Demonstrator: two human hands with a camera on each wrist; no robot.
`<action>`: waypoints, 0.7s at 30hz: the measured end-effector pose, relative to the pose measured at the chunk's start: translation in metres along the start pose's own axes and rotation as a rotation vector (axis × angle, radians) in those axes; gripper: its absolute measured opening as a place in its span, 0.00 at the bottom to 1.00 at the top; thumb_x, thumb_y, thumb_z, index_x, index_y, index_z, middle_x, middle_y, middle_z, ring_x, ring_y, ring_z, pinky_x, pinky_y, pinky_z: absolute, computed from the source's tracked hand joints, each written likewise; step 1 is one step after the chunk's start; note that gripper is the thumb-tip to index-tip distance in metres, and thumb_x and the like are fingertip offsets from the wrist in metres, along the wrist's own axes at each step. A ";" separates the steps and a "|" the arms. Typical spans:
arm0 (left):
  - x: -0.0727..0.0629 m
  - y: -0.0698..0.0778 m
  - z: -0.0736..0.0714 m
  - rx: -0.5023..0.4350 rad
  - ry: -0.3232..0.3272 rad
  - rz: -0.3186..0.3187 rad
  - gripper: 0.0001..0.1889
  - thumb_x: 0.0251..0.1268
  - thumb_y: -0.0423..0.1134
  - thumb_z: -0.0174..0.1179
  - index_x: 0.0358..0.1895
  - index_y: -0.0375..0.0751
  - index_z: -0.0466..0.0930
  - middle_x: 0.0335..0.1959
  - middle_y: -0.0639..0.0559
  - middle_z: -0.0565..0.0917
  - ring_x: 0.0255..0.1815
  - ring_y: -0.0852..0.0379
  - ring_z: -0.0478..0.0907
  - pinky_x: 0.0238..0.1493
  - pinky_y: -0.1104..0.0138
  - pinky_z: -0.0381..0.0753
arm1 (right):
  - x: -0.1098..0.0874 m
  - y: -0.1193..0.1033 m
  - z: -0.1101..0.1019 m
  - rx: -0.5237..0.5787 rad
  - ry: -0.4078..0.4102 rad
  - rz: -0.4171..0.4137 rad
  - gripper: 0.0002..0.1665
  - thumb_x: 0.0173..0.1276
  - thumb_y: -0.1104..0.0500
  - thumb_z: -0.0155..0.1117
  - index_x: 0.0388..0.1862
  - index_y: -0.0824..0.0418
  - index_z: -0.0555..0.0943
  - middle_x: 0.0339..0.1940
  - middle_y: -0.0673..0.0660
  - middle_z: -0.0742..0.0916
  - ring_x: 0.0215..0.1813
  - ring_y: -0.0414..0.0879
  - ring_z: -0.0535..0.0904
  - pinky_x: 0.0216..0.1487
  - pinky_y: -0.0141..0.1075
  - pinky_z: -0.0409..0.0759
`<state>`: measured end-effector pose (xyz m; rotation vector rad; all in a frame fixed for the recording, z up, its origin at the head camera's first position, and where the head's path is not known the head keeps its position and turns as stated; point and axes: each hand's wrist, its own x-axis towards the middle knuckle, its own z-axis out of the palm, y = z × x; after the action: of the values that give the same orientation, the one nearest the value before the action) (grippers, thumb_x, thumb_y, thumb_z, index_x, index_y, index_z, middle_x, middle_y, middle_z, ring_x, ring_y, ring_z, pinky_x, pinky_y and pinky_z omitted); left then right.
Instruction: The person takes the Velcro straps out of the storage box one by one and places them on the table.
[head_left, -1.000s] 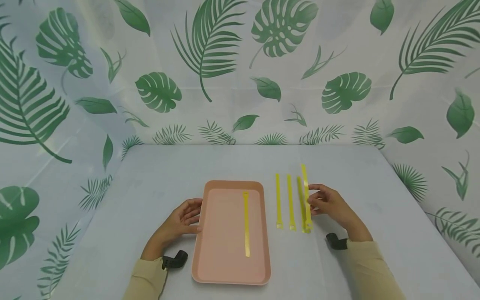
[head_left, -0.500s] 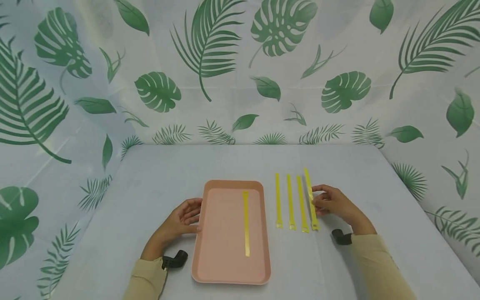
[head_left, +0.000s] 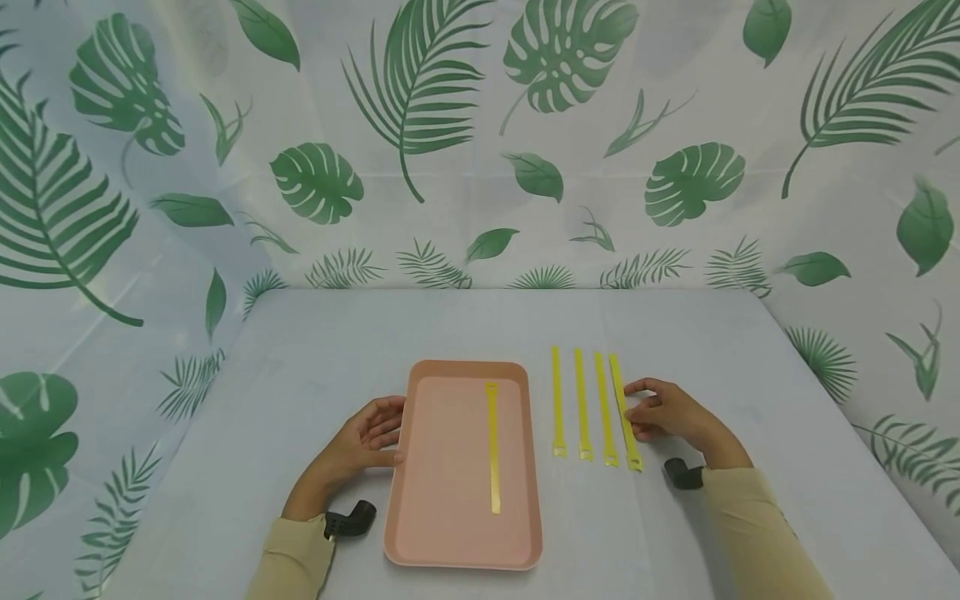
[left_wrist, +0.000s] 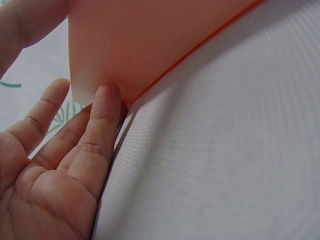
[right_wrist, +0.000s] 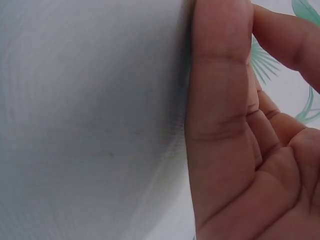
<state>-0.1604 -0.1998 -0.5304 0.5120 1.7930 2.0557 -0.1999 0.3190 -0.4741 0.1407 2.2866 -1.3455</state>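
My left hand (head_left: pixel 367 437) rests against the left side of the pink tray (head_left: pixel 442 533), fingers loosely extended; the left wrist view shows fingertips (left_wrist: pixel 107 95) at the tray's outer wall. One yellow cable tie (head_left: pixel 493 450) lies lengthwise inside the tray. Right of the tray, more yellow cable ties stand in a row, among them a leftmost tie (head_left: pixel 557 400), a second tie (head_left: pixel 581 400) and a third tie (head_left: pixel 605 408). With thumb and finger, my right hand (head_left: pixel 667 412) pinches the slightly slanted rightmost tie (head_left: pixel 622 400) at mid-length, down at the table. The right wrist view hides that tie.
The table has a white cloth (head_left: pixel 315 342). Leaf-patterned fabric (head_left: pixel 480 192) encloses the back and both sides. A black wrist device (head_left: pixel 351 518) sits on the left wrist, another black device (head_left: pixel 682 473) on the right.
My right hand has carried the rightmost cable tie from over the third one to the right and lowered it to the table beside the row. The left hand and tray have not moved.
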 end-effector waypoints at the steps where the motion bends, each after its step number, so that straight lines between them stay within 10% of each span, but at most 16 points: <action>1: 0.000 0.000 0.000 0.001 0.000 0.000 0.47 0.62 0.25 0.75 0.79 0.17 0.55 0.78 0.16 0.61 0.68 0.62 0.79 0.70 0.67 0.81 | 0.000 0.000 0.000 -0.005 0.002 -0.003 0.31 0.76 0.69 0.69 0.72 0.76 0.67 0.35 0.58 0.86 0.32 0.45 0.86 0.36 0.33 0.90; 13: -0.001 0.000 -0.001 0.012 0.005 -0.003 0.47 0.62 0.23 0.74 0.79 0.16 0.55 0.78 0.16 0.61 0.68 0.63 0.79 0.70 0.67 0.81 | -0.004 -0.015 0.000 -0.217 0.107 -0.029 0.23 0.81 0.60 0.65 0.64 0.72 0.71 0.28 0.54 0.82 0.30 0.47 0.80 0.33 0.37 0.86; 21: 0.000 -0.001 -0.002 0.007 0.001 0.001 0.47 0.62 0.23 0.74 0.79 0.16 0.55 0.77 0.16 0.61 0.68 0.63 0.79 0.70 0.67 0.81 | -0.005 -0.021 0.002 -0.190 0.081 -0.200 0.18 0.82 0.64 0.64 0.62 0.75 0.78 0.28 0.56 0.82 0.31 0.48 0.79 0.33 0.36 0.86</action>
<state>-0.1611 -0.2012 -0.5320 0.5146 1.8015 2.0510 -0.2017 0.3078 -0.4560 -0.1012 2.5378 -1.2274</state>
